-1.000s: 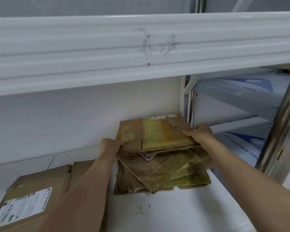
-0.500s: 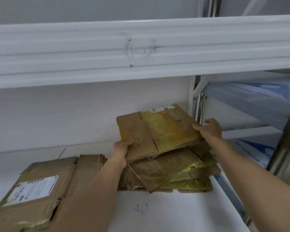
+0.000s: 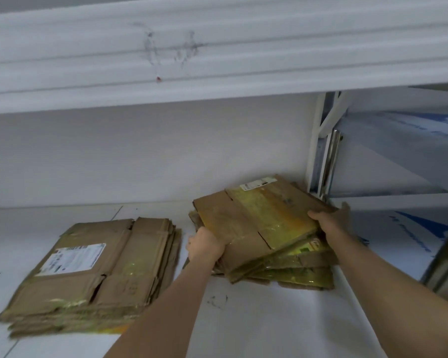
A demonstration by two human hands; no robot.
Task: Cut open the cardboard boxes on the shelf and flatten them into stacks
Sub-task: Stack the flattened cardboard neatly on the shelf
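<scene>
Larger flattened stack (image 3: 93,275) lies left of both hands' pile (image 3: 264,233).

Both bare forearms reach forward and upward from the lower edge of the view, converging slightly. Left hand (image 3: 206,245): seen from its back, wrist straight, fingers curled out of sight around the near left edge of a flattened brown cardboard sheet with yellowed tape (image 3: 259,218). Right hand (image 3: 330,220): at the sheet's right edge, thumb lying on its upper face, fingers spread along and behind the edge, forearm angled in from lower right.
</scene>
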